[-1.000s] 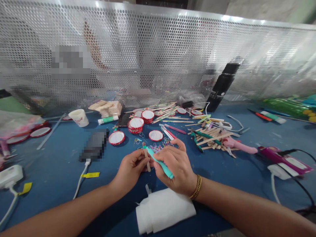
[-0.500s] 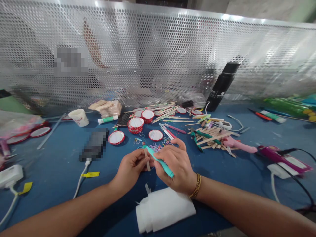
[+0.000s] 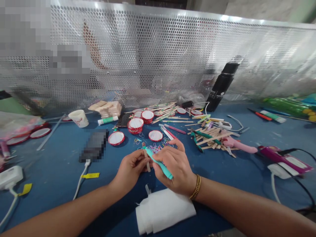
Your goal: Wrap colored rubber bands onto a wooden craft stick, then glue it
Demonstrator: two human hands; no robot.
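Observation:
My left hand [image 3: 129,169] pinches a plain wooden craft stick [image 3: 146,161], holding it upright over the blue table [image 3: 59,164]. My right hand [image 3: 174,168] is closed round a teal pen-like tool [image 3: 159,163], whose tip rests against the top of the stick. The two hands touch at the middle of the table. Just beyond the fingers lies a small heap of coloured rubber bands [image 3: 158,147]. A gold bangle [image 3: 197,187] sits on my right wrist.
Folded white cloth [image 3: 164,209] lies by the near edge. Several red-rimmed round lids [image 3: 135,124], a pile of wooden sticks [image 3: 212,135], a paper cup [image 3: 79,117], a black bottle [image 3: 221,86], a pink glue gun [image 3: 283,159] and cables surround the hands. A perforated metal screen [image 3: 158,56] walls the back.
The hands and the teal tool have barely shifted; the tool's tip sits slightly higher on the stick.

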